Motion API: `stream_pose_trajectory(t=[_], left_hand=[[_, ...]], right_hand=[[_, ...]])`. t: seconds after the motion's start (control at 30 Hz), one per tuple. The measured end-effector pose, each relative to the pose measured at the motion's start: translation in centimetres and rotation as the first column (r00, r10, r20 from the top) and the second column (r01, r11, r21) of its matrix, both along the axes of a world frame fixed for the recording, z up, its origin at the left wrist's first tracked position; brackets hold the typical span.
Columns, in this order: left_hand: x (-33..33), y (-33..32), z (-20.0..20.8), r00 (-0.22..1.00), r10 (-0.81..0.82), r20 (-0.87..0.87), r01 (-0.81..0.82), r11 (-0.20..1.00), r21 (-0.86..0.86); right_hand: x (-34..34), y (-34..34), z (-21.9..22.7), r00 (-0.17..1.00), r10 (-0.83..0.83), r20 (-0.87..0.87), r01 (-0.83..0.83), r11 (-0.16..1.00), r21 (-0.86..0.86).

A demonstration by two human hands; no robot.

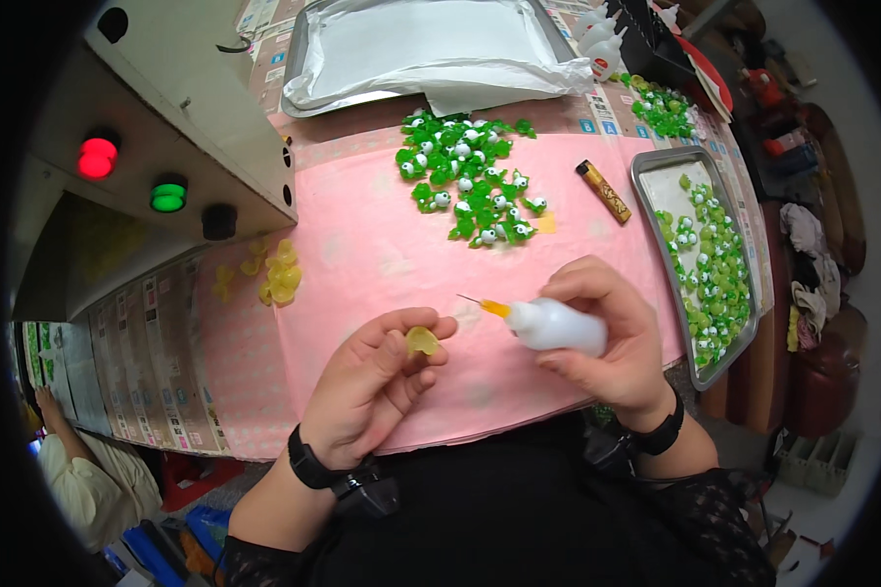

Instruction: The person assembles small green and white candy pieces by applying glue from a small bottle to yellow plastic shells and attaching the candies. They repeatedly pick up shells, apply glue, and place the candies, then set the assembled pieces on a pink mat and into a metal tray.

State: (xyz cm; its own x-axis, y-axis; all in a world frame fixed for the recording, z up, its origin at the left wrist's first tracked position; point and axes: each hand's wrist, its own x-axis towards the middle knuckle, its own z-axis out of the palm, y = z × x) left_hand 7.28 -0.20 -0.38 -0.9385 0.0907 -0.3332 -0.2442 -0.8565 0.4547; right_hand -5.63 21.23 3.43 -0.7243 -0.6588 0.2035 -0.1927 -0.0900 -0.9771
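Between the thumb and fingers of my left hand (367,377) is a small translucent yellow cup-shaped piece (422,340). My right hand (617,338) grips a white squeeze bottle (560,327) with an orange tip and a thin needle, tilted so the needle points left. That needle is apart from the yellow piece, above and to its right. Beyond my hands lies a pile of green pieces with white eyeballs (465,171) on the pink sheet (382,264). More yellow cup-shaped pieces (282,276) lie in a small heap at the left.
A metal tray (641,181) of green pieces stands at right, beside a lighter (604,192). At the back is a paper-lined tray (290,73), with white bottles (605,54) to its right. A machine with red and green buttons (169,193) fills the left; another person's arm (61,426) shows below it.
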Motion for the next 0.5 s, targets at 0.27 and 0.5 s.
stream_pose_trajectory(t=[0.27, 0.5], left_hand=[[-1.0, -0.7, 1.1, 0.994, 0.104, 0.019, -0.103, 0.992, -0.069], [-0.4, -1.2, 0.2, 0.99, 0.129, 0.052, -0.126, 0.99, -0.066]], right_hand=[[1.7, -1.5, -1.8, 0.891, 0.325, -0.319, -0.244, 0.932, 0.267], [-2.6, -0.4, -0.6, 0.874, 0.28, -0.398, -0.119, 0.916, 0.383]])
